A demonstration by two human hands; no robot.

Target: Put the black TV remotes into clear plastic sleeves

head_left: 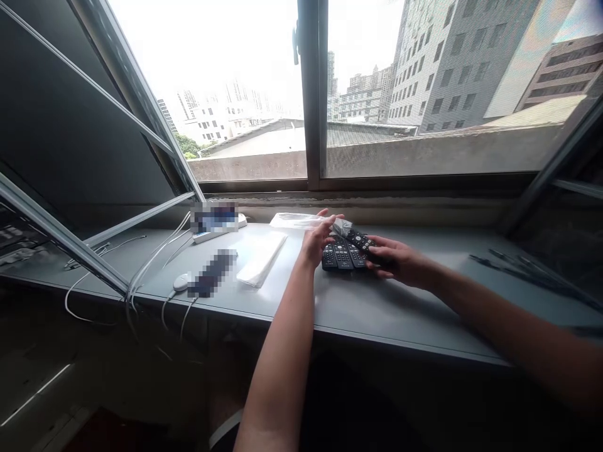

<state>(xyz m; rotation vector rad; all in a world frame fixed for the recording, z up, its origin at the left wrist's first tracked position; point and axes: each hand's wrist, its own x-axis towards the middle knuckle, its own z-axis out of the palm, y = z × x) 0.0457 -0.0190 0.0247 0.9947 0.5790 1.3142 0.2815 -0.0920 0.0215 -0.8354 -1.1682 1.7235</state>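
My right hand grips a black remote control by its near end, tilted above the table. The remote's far end touches or lies inside the mouth of a clear plastic bag; the exact overlap is hard to make out. At that mouth, my left hand has its fingers closed on the bag, which trails off to the left. Right beneath both hands, several black remotes lie side by side, partly covered by the held one. Left of my forearm rests a stack of flat clear bags.
On the grey table, further left, are a white power strip, a round white charger and a blurred-out dark object. White cables hang over the front edge. A metal frame leans at left; dark cables lie at right.
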